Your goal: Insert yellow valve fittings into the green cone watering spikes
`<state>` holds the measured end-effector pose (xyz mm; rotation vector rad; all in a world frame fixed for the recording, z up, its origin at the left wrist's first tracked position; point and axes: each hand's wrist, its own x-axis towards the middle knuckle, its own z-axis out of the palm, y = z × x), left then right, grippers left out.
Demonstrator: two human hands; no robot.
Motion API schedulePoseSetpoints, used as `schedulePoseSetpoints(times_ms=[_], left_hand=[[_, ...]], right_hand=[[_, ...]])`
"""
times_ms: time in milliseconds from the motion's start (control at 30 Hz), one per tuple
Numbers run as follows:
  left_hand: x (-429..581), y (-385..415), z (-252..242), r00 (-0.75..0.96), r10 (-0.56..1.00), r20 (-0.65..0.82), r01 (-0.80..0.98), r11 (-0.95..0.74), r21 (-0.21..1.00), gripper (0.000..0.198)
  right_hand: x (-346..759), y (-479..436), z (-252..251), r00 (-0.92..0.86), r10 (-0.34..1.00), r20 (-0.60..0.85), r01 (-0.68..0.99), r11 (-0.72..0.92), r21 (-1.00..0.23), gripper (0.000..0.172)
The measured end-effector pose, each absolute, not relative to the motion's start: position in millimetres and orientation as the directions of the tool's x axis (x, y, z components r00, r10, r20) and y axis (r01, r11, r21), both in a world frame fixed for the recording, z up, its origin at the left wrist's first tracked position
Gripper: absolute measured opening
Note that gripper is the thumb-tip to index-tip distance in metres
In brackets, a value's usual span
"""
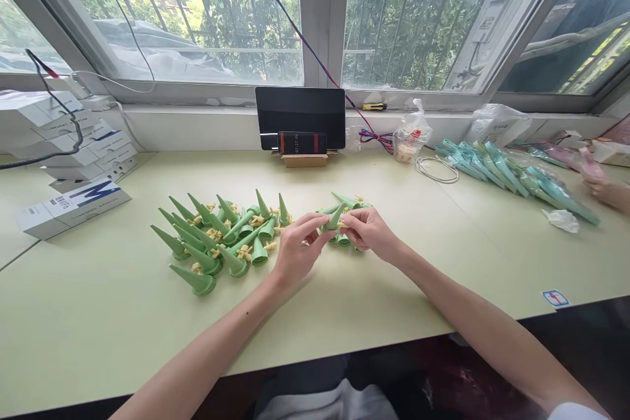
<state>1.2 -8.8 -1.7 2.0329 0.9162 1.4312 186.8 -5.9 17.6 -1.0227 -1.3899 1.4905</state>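
A heap of green cone-shaped plastic spikes with small yellow valves (221, 239) lies on the pale table (123, 315), left of centre. My left hand (298, 249) and my right hand (369, 231) meet over a smaller group of the same pieces (347, 202). Both pinch one green cone (333, 219) between their fingertips, its tip pointing up and to the right. My left fingers close on its lower end, and my right thumb and fingers grip its upper end.
A dark tablet (300, 117) with a phone (302, 142) on a stand leans against the window sill. White boxes (73, 144) are stacked at left. Bagged teal spikes (512, 174), a white cable (436, 169) and a plastic bag (411, 134) lie at right. Another person's hand (608, 190) shows at the right edge.
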Motion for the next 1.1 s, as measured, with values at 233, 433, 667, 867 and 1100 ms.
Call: schedulePoseSetpoints(times_ms=[233,433,667,867,1100], left_hand=[[1,-8,2,0.224,0.891,0.395,0.172,-0.435,0.884,0.022],[0,-6,3,0.177,0.957,0.229,0.107,-0.250,0.962,0.033],[0,-8,4,0.180,0.967,0.178,0.063,-0.192,0.979,0.037],[1,-8,8,0.182,0.975,0.127,0.007,-0.130,0.991,0.039],[1,-11,18,0.202,0.977,0.061,-0.014,-0.059,0.998,0.035]], right_hand=[[185,-6,20,-0.303,0.953,-0.027,-0.047,-0.043,-0.998,0.042],[184,-8,20,-0.326,0.945,-0.017,-0.069,-0.042,-0.997,0.037],[184,-10,19,-0.334,0.942,0.029,-0.031,0.020,-0.999,0.039],[182,-11,17,-0.299,0.946,0.125,0.088,0.158,-0.984,0.041],[182,-11,12,-0.275,0.918,0.284,0.272,0.358,-0.893,0.039]])
